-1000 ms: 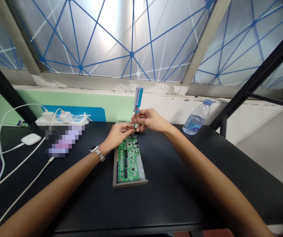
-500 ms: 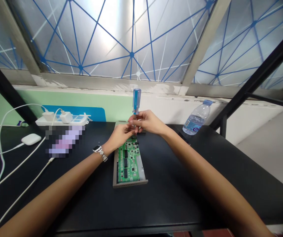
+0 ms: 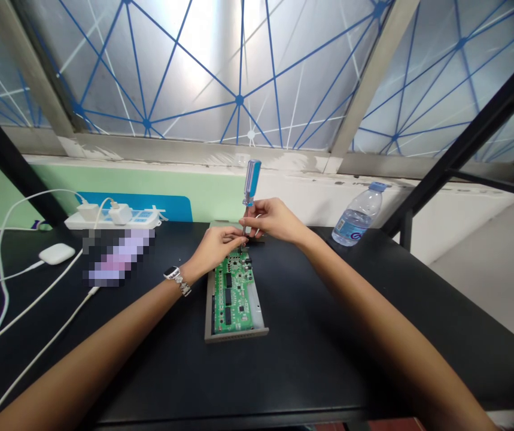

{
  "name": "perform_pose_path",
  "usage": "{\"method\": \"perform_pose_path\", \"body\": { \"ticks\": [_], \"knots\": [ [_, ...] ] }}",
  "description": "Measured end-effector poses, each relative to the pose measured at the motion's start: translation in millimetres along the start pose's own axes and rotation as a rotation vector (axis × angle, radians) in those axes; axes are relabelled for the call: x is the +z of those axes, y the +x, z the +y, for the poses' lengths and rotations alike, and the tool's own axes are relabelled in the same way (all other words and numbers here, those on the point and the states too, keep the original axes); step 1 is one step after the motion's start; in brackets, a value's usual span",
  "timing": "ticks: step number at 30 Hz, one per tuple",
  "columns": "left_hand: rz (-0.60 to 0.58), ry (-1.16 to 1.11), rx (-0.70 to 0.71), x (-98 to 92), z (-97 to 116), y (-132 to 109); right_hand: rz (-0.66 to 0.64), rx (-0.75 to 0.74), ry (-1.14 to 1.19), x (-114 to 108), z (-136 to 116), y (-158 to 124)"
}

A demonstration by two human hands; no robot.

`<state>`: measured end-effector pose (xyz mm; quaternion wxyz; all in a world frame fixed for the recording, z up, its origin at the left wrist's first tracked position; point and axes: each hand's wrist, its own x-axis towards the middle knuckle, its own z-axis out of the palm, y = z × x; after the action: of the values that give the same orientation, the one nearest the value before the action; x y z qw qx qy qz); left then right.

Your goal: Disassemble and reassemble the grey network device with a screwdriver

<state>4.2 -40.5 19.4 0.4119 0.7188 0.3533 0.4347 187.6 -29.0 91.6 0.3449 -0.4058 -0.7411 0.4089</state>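
A green circuit board lies in a grey open case on the black table. A screwdriver with a blue and clear handle stands nearly upright over the board's far end. My right hand pinches its shaft just below the handle. My left hand, with a watch on the wrist, has its fingers closed around the lower shaft near the tip, resting on the board's far edge.
A clear water bottle with a blue cap stands at the back right. A white power strip with chargers, white cables, a white earbud case and a blurred item lie at the left. Black frame bars rise on both sides.
The screwdriver handle swayed left and lower half a second ago, then came back to the right and slightly up. Both hands stayed at the board's far end.
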Motion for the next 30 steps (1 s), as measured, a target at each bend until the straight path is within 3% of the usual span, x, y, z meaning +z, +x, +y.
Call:
{"method": "perform_pose_path", "body": {
  "ticks": [7, 16, 25, 30],
  "knots": [
    [0.026, 0.029, 0.0, -6.2, 0.7, -1.4, -0.058, 0.017, 0.02, -1.1, -9.4, -4.3],
    [0.014, -0.004, 0.03, -0.1, -6.3, 1.0, -0.116, 0.043, 0.052, 2.7, -12.2, -5.0],
    [-0.029, -0.004, 0.053, 3.4, -21.6, 6.6, -0.104, 0.018, 0.061, 14.1, -11.5, -2.8],
    [-0.021, -0.004, 0.022, 5.4, -14.8, 4.8, -0.056, -0.003, 0.013, 11.6, -5.7, -1.8]
  ]
}}
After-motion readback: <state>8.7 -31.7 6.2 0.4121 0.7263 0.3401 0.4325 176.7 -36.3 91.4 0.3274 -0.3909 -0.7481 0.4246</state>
